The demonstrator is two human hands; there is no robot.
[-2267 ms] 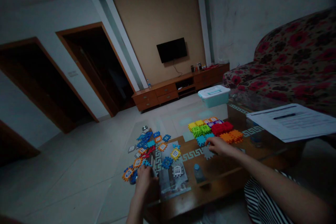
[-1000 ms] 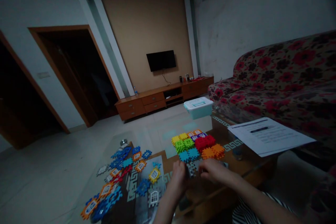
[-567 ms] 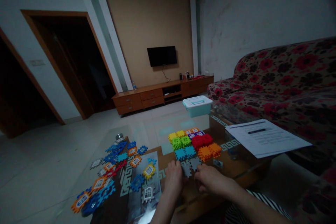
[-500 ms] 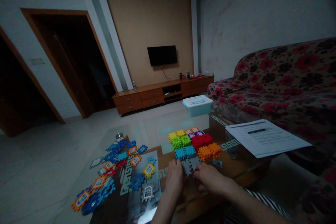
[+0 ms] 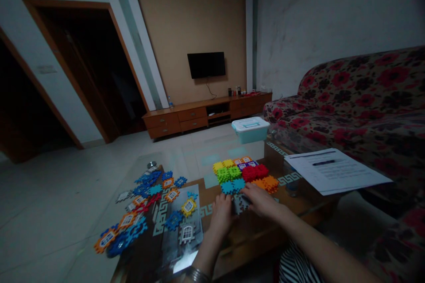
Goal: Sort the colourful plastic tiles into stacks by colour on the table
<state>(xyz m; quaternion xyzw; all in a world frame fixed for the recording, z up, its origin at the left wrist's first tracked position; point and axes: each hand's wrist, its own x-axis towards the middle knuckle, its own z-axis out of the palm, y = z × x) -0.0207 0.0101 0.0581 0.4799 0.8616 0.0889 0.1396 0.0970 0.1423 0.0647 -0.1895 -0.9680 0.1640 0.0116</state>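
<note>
The left hand [image 5: 221, 221] and right hand [image 5: 260, 200] meet over grey interlocking plastic tiles [image 5: 241, 204], which sit against the near edge of a patch of joined multicoloured tiles [image 5: 236, 173]. The patch lies toward the middle of a glass-topped coffee table [image 5: 255, 234], its long axis running across the table. The left forearm rises from the near edge, its fingers [image 5: 222, 205] close together and pointing away, just left of the grey tiles. The right arm reaches in from the lower right, its fingers [image 5: 249, 192] slightly spread over the tiles (whether either hand grips them, I cannot tell). Loose tiles [image 5: 149, 190] lie left of the hands, around a picture sheet [image 5: 189, 199].
</note>
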